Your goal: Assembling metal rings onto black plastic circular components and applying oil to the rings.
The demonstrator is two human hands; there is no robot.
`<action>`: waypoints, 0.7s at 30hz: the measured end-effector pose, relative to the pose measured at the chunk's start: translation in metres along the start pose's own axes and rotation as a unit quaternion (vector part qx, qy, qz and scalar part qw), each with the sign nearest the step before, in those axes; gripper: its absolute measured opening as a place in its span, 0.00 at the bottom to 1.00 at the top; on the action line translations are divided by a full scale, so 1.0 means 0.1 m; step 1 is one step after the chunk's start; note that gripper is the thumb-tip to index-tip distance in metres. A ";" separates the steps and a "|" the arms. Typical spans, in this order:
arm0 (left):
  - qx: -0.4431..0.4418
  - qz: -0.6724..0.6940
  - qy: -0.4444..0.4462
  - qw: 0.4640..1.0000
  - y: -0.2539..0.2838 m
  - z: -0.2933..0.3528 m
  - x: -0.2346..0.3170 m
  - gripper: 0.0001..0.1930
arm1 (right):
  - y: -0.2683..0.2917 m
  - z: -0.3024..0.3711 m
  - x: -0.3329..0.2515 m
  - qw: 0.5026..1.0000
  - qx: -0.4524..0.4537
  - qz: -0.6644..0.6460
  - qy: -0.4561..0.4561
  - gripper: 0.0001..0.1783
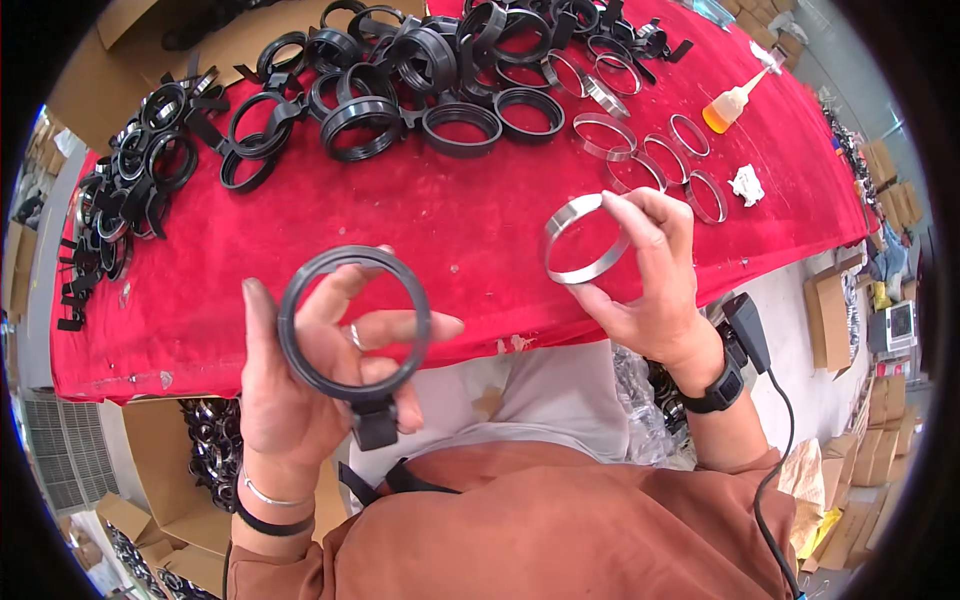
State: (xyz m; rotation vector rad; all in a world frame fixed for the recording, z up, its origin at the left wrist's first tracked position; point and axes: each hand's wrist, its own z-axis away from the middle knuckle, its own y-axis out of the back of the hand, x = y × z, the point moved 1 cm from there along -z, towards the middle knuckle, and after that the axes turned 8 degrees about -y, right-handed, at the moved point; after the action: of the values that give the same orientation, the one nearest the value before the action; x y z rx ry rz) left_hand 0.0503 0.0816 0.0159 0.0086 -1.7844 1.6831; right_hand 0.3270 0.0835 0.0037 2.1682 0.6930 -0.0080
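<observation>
My left hand is closed on a black plastic ring with a short tab at its lower end. The ring is held up facing me, and some fingers show through its opening. In my right hand a thin silver metal ring is pinched between thumb and fingers. The two rings are apart, both above the near part of a red-covered table. Several loose silver rings lie on the cloth beyond my right hand.
Black ring parts are heaped along the table's far side, with more at the left. A bottle with orange liquid and a crumpled white scrap lie at right. Below the left edge, an open carton holds black parts.
</observation>
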 end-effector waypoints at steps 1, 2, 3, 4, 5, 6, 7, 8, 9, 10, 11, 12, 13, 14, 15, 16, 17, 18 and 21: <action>0.000 0.002 -0.001 1.000 -0.01 0.01 -0.03 0.46 | 0.02 0.01 -0.01 0.998 0.020 -0.050 -0.033 0.41; 0.003 0.005 0.012 1.000 -0.02 0.01 -0.06 0.45 | 0.03 0.01 -0.02 0.995 0.015 -0.065 -0.070 0.41; 0.006 0.008 0.025 1.000 -0.03 0.01 -0.09 0.45 | 0.02 0.01 -0.02 0.996 0.014 -0.063 -0.069 0.41; 0.007 0.019 0.034 0.999 -0.02 0.00 -0.11 0.45 | 0.00 0.03 -0.01 0.987 0.019 -0.115 -0.113 0.42; 0.007 0.020 0.034 0.999 -0.03 0.00 -0.12 0.45 | -0.01 0.03 -0.01 0.973 0.024 -0.168 -0.155 0.42; 0.016 0.029 0.039 0.999 -0.05 0.00 -0.14 0.45 | 0.01 0.03 0.00 0.973 0.024 -0.167 -0.155 0.42; 0.026 0.038 0.045 0.998 -0.06 0.00 -0.16 0.45 | 0.03 0.04 0.02 0.976 -0.011 -0.144 -0.165 0.42; 0.025 0.038 0.046 0.998 -0.06 -0.01 -0.18 0.45 | 0.04 0.04 0.03 0.976 -0.045 -0.121 -0.175 0.42; 0.030 0.039 0.053 0.997 -0.05 -0.01 -0.20 0.44 | 0.05 0.04 0.02 0.976 -0.046 -0.120 -0.175 0.42; 0.035 0.039 0.061 0.997 -0.05 -0.02 -0.23 0.44 | 0.05 0.03 0.01 0.967 -0.063 -0.112 -0.222 0.41; 0.038 0.038 0.059 0.997 -0.06 -0.01 -0.25 0.44 | 0.03 0.02 -0.01 0.955 -0.081 -0.107 -0.266 0.40; 0.037 0.039 0.064 0.997 -0.06 -0.01 -0.29 0.43 | 0.02 -0.01 -0.03 0.954 -0.083 -0.110 -0.265 0.40; 0.036 0.039 0.069 0.996 -0.05 0.00 -0.32 0.42 | 0.00 -0.06 -0.05 0.964 -0.106 -0.026 -0.241 0.37; 0.000 0.015 0.081 0.997 0.00 0.02 -0.36 0.40 | 0.01 -0.09 -0.09 0.966 -0.127 0.064 -0.217 0.35; -0.001 0.017 0.084 0.996 0.02 0.03 -0.40 0.40 | 0.00 -0.13 -0.11 0.965 -0.129 0.066 -0.219 0.35; 0.002 0.002 0.094 0.996 0.01 0.03 -0.45 0.39 | -0.03 -0.17 -0.12 0.951 -0.182 0.137 -0.211 0.35; 0.006 -0.012 0.105 0.994 0.03 0.03 -0.48 0.39 | -0.07 -0.22 -0.10 0.929 -0.236 0.205 -0.201 0.36; -0.022 -0.032 0.110 0.993 0.04 0.04 -0.47 0.36 | -0.08 -0.28 -0.07 0.928 -0.253 0.228 -0.151 0.36; -0.001 -0.071 0.117 0.991 0.00 0.10 -0.47 0.33 | 0.09 -0.50 0.07 0.926 -0.299 0.155 -0.171 0.38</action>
State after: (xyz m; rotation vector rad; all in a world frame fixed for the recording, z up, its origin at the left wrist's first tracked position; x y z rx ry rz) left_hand 0.0815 0.0528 -0.0055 -0.0604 -1.5731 1.5151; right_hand 0.3253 0.1189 0.0408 1.6025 0.1135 -0.0080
